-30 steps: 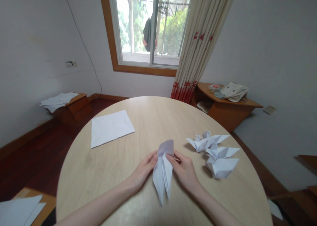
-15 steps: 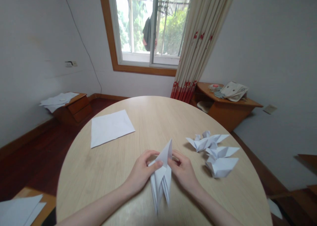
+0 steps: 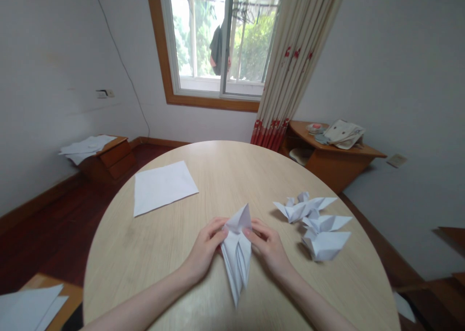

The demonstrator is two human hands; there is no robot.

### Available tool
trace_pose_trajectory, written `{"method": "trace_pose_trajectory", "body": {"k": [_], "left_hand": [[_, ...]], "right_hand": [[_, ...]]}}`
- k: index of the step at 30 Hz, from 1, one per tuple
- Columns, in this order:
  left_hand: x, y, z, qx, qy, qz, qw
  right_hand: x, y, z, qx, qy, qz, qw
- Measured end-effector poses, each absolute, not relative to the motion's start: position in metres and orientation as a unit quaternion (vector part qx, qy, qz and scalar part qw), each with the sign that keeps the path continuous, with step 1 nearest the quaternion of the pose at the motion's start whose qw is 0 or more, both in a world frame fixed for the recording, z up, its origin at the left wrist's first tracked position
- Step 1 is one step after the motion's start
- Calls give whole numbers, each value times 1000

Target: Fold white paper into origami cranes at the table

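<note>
A white folded paper, an origami piece with one broad point at the top and several narrow layered points at the bottom, is held between both hands above the near part of the round table. My left hand grips its left edge, thumb on the front and fingers behind. On the opposite edge my right hand pinches it the same way, with the thumb near the upper fold. The fingertips behind the paper are hidden.
Several folded paper figures stand close together on the table's right side. A stack of white paper lies at the far left. More sheets rest at the lower left. A corner desk stands beyond the table.
My left thumb has moved from the middle of the folded paper to its left edge. The paper's lower points have swung slightly right and sit closer together, and its top point has tilted a little left.
</note>
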State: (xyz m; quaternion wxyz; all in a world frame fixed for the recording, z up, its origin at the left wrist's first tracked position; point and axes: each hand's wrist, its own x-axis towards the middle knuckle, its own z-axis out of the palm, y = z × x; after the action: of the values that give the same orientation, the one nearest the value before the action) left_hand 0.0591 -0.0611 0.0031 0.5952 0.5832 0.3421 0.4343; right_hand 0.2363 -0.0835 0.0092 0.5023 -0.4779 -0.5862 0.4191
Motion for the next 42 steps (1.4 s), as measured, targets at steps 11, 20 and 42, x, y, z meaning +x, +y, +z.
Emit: {"method": "trace_pose_trajectory", "body": {"k": [11, 20, 42], "left_hand": [[64, -62, 6, 467, 384, 429, 671], [62, -60, 3, 425, 395, 466, 668], [63, -59, -6, 437, 417, 489, 629]], "right_hand": [[237, -82, 6, -485, -574, 438, 493], [235, -83, 8, -448, -552, 495, 499], [238, -81, 3, -460, -548, 449, 536]]}}
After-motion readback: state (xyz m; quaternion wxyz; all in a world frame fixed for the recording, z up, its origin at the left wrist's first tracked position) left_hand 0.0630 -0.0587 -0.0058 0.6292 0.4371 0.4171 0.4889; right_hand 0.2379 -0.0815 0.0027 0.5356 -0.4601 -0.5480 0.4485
